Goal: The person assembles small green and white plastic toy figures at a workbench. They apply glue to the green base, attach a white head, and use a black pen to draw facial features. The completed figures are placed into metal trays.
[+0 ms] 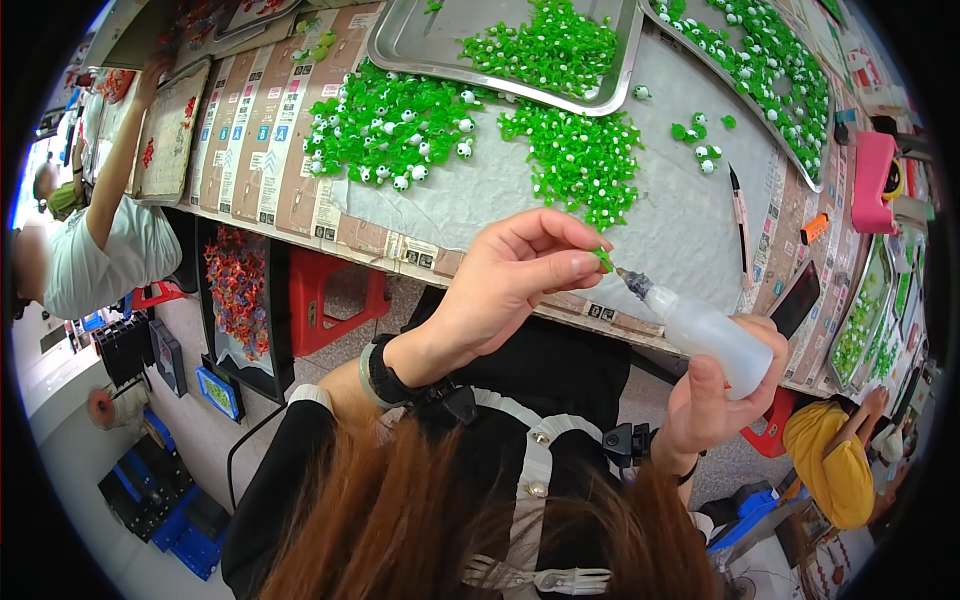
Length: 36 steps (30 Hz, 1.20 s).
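Observation:
Between the thumb and fingertips of my left hand (520, 275) is pinched a small green plastic piece (603, 258). My right hand (725, 390) grips a translucent white squeeze bottle (712, 335), tilted so its dark nozzle (634, 282) points at the green piece. The nozzle tip is very close to it; whether they touch I cannot tell. Beyond my hands lies a heap of small green pieces with pale dots (580, 160). To its left spreads a pile of green pieces with white eyeball-like balls (390, 130).
Metal trays (610, 103) of green pieces stand at the back. A pen (740, 225), an orange marker (815, 229), a dark phone (797, 300) and a pink tape dispenser (874, 182) lie on the right. Another person (110, 240) works at the far left; red stools (325, 300) stand below the table.

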Each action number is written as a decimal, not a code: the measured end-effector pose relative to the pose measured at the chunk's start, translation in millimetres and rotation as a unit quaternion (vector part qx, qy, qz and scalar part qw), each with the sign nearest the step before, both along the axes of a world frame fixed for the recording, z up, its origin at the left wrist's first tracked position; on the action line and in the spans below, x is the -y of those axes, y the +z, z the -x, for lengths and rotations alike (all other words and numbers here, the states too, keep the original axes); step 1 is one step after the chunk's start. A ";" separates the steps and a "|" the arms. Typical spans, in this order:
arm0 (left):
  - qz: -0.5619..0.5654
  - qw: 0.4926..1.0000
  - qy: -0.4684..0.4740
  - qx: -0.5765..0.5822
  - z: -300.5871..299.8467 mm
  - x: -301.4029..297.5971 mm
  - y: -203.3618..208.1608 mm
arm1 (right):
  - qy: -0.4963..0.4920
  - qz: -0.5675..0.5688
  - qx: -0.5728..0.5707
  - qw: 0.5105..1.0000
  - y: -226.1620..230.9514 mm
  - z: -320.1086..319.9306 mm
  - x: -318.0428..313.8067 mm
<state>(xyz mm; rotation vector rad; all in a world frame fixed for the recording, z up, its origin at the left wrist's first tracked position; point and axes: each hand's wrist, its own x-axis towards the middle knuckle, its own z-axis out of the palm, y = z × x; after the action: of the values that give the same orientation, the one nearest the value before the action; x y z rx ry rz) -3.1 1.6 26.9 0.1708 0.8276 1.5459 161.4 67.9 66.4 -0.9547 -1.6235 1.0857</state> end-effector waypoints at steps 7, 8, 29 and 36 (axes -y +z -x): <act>0.046 0.997 0.019 0.062 4.8 -0.7 -6.7 | -0.110 0.101 -0.134 0.980 -13.8 -17.0 -53.9; 0.049 0.996 0.013 0.069 5.8 -1.9 -8.4 | -0.135 0.072 -0.075 0.985 -25.8 -25.2 -73.6; 0.054 0.994 -0.044 0.081 1.9 -10.8 -6.0 | 0.185 -0.250 0.537 0.784 -67.8 27.6 -138.2; 0.054 0.994 -0.037 0.083 6.7 -4.5 -11.2 | 0.094 -0.256 0.540 0.797 -64.5 20.0 -133.3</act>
<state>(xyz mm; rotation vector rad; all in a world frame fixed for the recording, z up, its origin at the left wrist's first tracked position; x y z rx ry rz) -9.8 6.1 15.7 -0.0062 0.7613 1.4217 141.4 201.2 1.9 -1.1024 -2.7878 0.0512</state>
